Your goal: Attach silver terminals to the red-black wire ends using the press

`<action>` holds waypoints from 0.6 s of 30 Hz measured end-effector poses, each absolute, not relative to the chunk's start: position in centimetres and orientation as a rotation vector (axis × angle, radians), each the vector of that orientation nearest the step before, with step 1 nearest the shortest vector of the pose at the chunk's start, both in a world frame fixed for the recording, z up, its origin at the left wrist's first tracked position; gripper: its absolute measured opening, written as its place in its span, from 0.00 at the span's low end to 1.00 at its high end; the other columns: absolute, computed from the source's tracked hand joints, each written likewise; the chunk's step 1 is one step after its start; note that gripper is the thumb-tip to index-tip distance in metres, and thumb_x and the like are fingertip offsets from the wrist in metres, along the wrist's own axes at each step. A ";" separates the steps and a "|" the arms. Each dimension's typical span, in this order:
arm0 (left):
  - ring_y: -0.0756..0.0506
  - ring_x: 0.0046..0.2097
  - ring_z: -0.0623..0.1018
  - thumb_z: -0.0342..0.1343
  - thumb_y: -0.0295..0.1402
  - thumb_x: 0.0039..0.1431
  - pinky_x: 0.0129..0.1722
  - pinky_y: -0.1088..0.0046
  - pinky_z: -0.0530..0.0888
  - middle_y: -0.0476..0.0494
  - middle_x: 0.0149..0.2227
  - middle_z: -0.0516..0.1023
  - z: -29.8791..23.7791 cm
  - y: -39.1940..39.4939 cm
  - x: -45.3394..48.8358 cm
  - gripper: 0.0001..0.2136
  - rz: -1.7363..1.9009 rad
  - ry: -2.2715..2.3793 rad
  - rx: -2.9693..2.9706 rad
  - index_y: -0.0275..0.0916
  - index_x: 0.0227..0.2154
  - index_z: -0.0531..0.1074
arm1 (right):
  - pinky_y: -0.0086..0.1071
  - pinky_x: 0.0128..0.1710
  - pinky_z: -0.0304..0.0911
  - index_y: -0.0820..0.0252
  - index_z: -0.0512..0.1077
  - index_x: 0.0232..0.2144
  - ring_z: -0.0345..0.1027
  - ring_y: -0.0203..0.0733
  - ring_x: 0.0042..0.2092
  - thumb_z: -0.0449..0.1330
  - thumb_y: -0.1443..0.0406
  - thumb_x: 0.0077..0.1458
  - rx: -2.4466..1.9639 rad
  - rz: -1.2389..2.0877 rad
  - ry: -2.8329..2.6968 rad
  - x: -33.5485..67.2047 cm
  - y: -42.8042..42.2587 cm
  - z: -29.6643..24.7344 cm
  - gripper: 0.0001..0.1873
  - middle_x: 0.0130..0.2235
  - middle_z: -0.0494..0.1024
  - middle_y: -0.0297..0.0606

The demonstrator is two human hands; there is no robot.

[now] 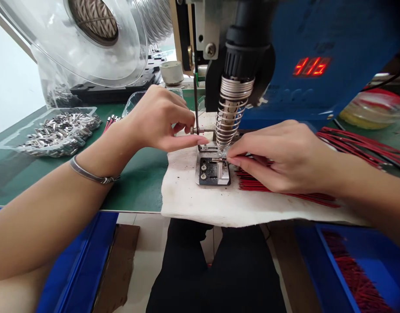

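Observation:
My left hand point(161, 119) is curled, its thumb and fingers pinched round a small metal lever point(200, 130) beside the hot-air nozzle point(231, 115). My right hand point(278, 156) pinches a thin red wire point(252, 161) and holds its tip at the metal jig point(213, 170) right under the nozzle's coil. A bundle of red wires point(261, 184) lies under my right hand on a white cloth point(193, 200).
A clear tray of small metal sleeves point(58, 132) sits at the left on the green mat point(138, 178). More red wires point(359, 145) lie at the right. Blue bins point(356, 265) sit below the table edge; the blue machine point(317, 65) shows red digits.

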State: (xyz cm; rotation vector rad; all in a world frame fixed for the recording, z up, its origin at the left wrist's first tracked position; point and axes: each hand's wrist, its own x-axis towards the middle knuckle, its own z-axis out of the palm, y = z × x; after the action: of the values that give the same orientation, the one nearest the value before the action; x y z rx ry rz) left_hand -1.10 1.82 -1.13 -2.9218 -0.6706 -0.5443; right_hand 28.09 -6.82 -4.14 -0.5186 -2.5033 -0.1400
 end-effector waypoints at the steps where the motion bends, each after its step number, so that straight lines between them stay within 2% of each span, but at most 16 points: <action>1: 0.48 0.25 0.60 0.52 0.64 0.72 0.34 0.64 0.59 0.51 0.19 0.63 -1.2 1.9 -1.1 0.32 -0.546 -0.660 -2.918 0.46 0.20 0.62 | 0.37 0.31 0.65 0.54 0.78 0.40 0.75 0.41 0.31 0.62 0.70 0.75 -0.524 -0.138 -2.502 28.1 -6.8 -4.1 0.09 0.34 0.86 0.33; 6: 0.49 0.25 0.58 0.57 0.56 0.74 0.33 0.63 0.56 0.51 0.19 0.62 -1.5 2.1 -1.1 0.29 -0.608 -0.567 -2.906 0.46 0.20 0.62 | 0.36 0.31 0.65 0.53 0.78 0.40 0.76 0.40 0.31 0.62 0.69 0.76 -0.518 -0.137 -2.510 28.2 -6.7 -4.2 0.10 0.34 0.85 0.32; 9: 0.47 0.26 0.58 0.57 0.58 0.73 0.35 0.62 0.57 0.50 0.20 0.64 -1.4 2.0 -1.2 0.29 -0.556 -0.628 -2.906 0.46 0.20 0.62 | 0.35 0.31 0.65 0.55 0.78 0.40 0.75 0.40 0.31 0.62 0.69 0.76 -0.511 -0.138 -2.509 28.1 -6.7 -4.2 0.09 0.34 0.86 0.33; 14: 0.46 0.28 0.59 0.50 0.60 0.74 0.37 0.62 0.58 0.48 0.21 0.65 -1.2 1.8 -1.0 0.30 -0.452 -0.738 -2.908 0.46 0.20 0.61 | 0.37 0.30 0.65 0.54 0.78 0.40 0.76 0.41 0.31 0.62 0.70 0.75 -0.519 -0.133 -2.513 28.1 -6.7 -4.1 0.09 0.34 0.86 0.34; 18: 0.46 0.26 0.58 0.52 0.60 0.74 0.36 0.61 0.58 0.49 0.20 0.63 -1.3 1.7 -1.0 0.30 -0.517 -0.671 -2.900 0.47 0.20 0.59 | 0.37 0.32 0.66 0.53 0.78 0.41 0.78 0.42 0.32 0.61 0.69 0.76 -0.529 -0.113 -2.522 28.2 -6.7 -4.1 0.09 0.35 0.87 0.33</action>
State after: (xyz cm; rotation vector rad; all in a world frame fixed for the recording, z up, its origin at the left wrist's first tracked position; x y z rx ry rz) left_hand -0.97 1.73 -1.27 -2.8998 -0.6710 -0.5174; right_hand 28.22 -6.70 -4.09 -0.5288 -2.5222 -0.1133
